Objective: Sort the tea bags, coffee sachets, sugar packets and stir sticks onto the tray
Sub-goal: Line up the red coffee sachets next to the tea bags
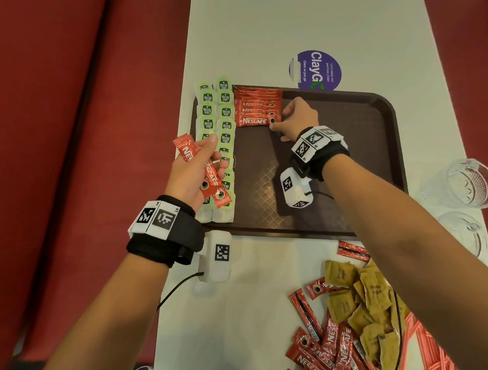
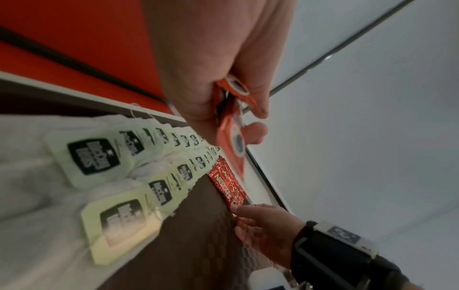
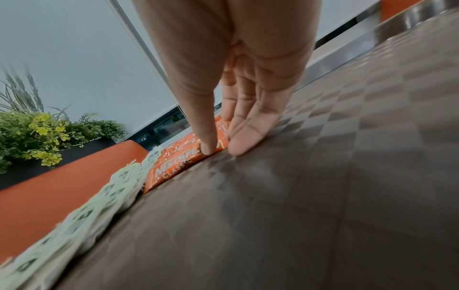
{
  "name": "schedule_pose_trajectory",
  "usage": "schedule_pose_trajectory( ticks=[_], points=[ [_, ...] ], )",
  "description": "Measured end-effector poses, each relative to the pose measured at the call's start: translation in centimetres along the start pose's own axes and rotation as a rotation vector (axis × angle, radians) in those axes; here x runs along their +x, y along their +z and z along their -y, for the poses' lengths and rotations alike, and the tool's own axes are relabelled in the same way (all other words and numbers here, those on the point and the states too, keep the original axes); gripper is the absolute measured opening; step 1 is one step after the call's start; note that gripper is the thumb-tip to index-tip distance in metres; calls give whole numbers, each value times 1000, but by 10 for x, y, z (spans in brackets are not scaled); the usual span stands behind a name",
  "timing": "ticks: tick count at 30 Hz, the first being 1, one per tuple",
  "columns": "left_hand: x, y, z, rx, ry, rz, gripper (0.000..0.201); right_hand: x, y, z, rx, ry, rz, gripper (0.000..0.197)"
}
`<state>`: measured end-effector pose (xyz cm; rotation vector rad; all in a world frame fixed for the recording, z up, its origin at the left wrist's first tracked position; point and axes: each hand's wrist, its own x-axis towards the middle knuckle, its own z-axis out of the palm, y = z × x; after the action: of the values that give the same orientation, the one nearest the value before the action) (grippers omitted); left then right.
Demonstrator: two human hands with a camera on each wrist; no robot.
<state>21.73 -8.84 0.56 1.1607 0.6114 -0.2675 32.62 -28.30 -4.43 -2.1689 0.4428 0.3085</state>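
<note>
Slippage is our main worry: the row of coffee sachets [image 1: 256,107] at the far left of the tray [image 1: 388,114] overlaps like shingles, so a sideways nudge from our right hand [image 1: 296,119] could fan the whole row out or push it into the tea bags [image 1: 217,142] lined up just beside it along the tray's left edge. We also judge that the spare sachets [image 1: 206,171] in our left hand [image 1: 192,178] could slide loose, since several are gripped together in one bunch.

Our right hand rests on the near sachet of the row, thumb and fingertips [image 3: 239,145] straight and pressing down at its right end, nothing curled round it. Our left hand hovers over the tea bags with fingers and thumb clamped on the bunch.

Loose sachets [image 1: 322,360], sugar packets [image 1: 364,305] and stir sticks [image 1: 433,357] wait on the table [image 1: 255,317] near us, to the right, well apart from the tray.
</note>
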Motion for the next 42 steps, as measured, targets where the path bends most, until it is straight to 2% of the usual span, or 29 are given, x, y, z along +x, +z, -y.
schedule_pose_trajectory(
  ticks=[5, 9, 12, 14, 16, 19, 22, 26, 27, 28, 30, 31, 36, 40, 42],
  points=[
    [1, 4, -3, -123, -92, -11, 36, -1, 1, -4, -1, 6, -3, 36],
    [0, 6, -5, -206, -123, 49, 54, -5, -1, -4, 17, 4, 9, 35],
    [0, 8, -7, -251, -142, 55, 58, -21, -3, 4, 8, -70, 42, 32],
    [1, 11, -7, -272, -145, 28, 52, -39, -2, 15, 12, -162, 156, 31],
    [0, 16, -7, -281, -121, 4, 44, -63, -2, 28, 60, -246, 375, 28],
    [-2, 23, -6, -126, -90, 8, 37, -91, 2, 43, 85, -327, 686, 22],
    [-5, 27, -6, -70, -114, 57, 42, -106, 8, 48, 93, -358, 771, 14],
    [-12, 24, -4, -141, -119, 212, 66, -114, 0, 44, 185, -299, 770, 9],
    [-15, 22, -4, -173, -99, 245, 64, -115, -4, 42, 222, -277, 755, 8],
    [-16, 20, -4, -192, -74, 242, 54, -115, -8, 39, 242, -262, 739, 7],
    [-17, 13, -6, -182, -42, 173, 25, -116, -15, 35, 234, -244, 722, 8],
    [-17, 11, -7, -156, -22, 144, 19, -117, -17, 34, 225, -236, 724, 8],
    [-20, 8, -6, -88, 24, 45, 13, -117, -22, 28, 179, -240, 698, 14],
    [-22, 8, 3, -64, -1, -75, 6, -101, -30, 17, 404, -125, 487, 10],
    [-25, 5, 6, -46, -10, -123, 3, -86, -35, 8, 420, -80, 385, 16]
  ],
)
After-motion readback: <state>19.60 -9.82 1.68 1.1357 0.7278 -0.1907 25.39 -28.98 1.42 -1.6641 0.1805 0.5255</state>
